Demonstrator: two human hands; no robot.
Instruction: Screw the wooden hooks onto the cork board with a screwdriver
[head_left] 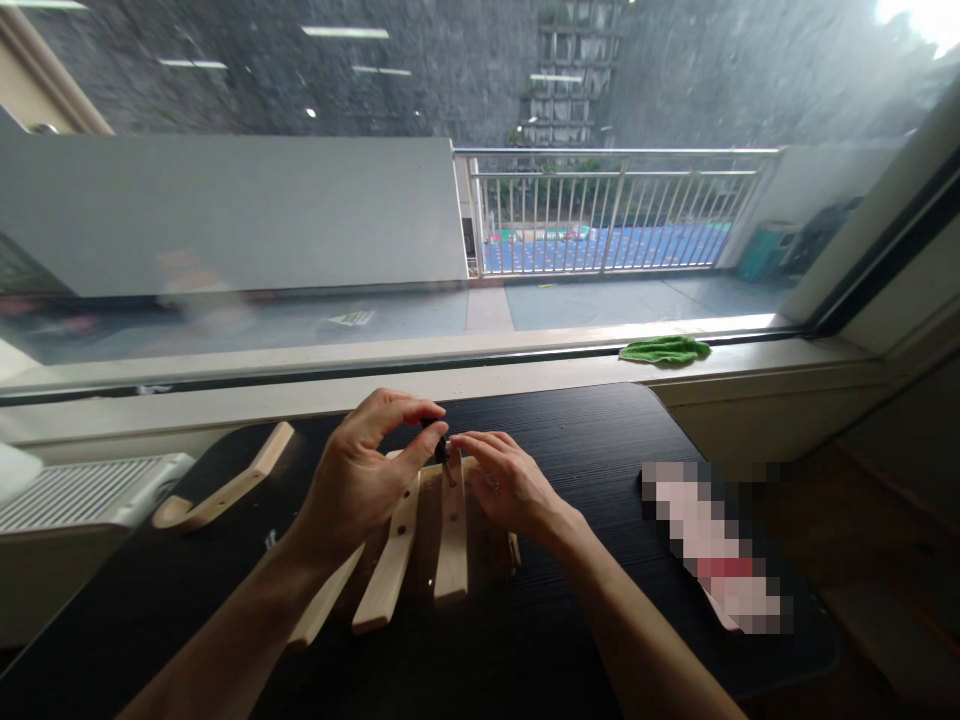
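Observation:
A pale wooden assembly of several slats [420, 545] lies on the black table [592, 450]. My left hand [360, 480] hovers over its far end with thumb and forefinger pinched on a small dark tool [441, 445] that stands on the wood. My right hand [506, 485] rests on the assembly just right of the tool, its fingers curled and pressed against the wood and the tool's tip.
A loose curved wooden piece [225, 490] lies at the table's left. A blurred-out flat object [716, 550] lies at the right. A green cloth [664, 350] sits on the window sill; a white radiator [82, 492] stands at the left.

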